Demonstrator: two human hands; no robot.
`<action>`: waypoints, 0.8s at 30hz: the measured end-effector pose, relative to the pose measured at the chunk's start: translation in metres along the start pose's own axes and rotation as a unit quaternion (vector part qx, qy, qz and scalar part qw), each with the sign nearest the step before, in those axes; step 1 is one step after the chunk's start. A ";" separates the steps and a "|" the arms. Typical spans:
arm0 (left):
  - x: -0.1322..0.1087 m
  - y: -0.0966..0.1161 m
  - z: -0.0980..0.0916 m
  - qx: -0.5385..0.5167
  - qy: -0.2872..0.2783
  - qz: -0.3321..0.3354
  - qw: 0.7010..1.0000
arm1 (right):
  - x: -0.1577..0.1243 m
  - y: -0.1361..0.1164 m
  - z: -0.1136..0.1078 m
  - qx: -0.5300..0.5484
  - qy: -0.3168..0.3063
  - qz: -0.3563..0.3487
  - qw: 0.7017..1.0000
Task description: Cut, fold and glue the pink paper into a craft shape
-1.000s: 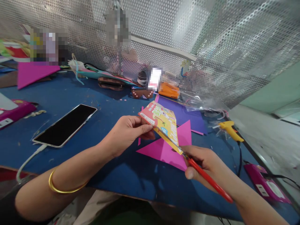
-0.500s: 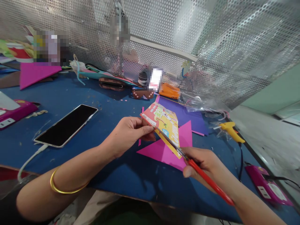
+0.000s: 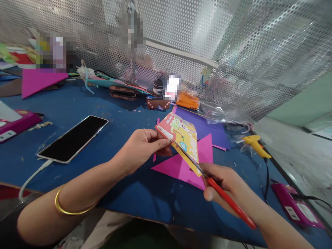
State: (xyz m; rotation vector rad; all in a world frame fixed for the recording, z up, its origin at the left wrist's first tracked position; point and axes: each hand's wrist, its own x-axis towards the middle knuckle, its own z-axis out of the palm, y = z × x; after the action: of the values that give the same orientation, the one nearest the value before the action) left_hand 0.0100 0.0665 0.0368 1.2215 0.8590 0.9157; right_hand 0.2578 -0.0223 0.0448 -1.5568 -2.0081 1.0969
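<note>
A printed yellow and pink card (image 3: 185, 133) is pinched at its near left corner between the thumb and fingers of my left hand (image 3: 147, 147). My right hand (image 3: 225, 183) is closed around the red-handled scissors (image 3: 230, 204). The scissor blades lie along the card's near edge, their tips close to my left thumb. Below the card, a magenta paper triangle (image 3: 178, 169) rests on the blue table. Part of the triangle is covered by the card and my right hand.
A phone (image 3: 74, 138) with a white cable lies at left. Purple paper (image 3: 215, 129) and clear plastic (image 3: 220, 112) are behind the card. At right sit a yellow glue gun (image 3: 255, 144) and a magenta power strip (image 3: 295, 205). A perforated metal screen (image 3: 181, 34) stands behind the table.
The scissors' red handle and my right thumb have shifted very slightly. My left hand keeps its grip on the card, which has barely moved.
</note>
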 end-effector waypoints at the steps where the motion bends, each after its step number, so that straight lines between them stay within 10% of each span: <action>1: 0.000 0.000 0.000 0.004 -0.001 -0.001 1.000 | 0.000 -0.001 0.000 0.011 -0.005 0.005 1.000; 24: -0.001 -0.001 0.002 0.020 -0.009 -0.018 1.000 | 0.006 0.005 0.001 -0.044 0.026 -0.037 0.998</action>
State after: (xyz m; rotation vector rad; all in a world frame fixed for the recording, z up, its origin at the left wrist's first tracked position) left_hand 0.0117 0.0649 0.0362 1.2442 0.8855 0.8609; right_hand 0.2584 -0.0164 0.0395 -1.5235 -2.0874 0.9422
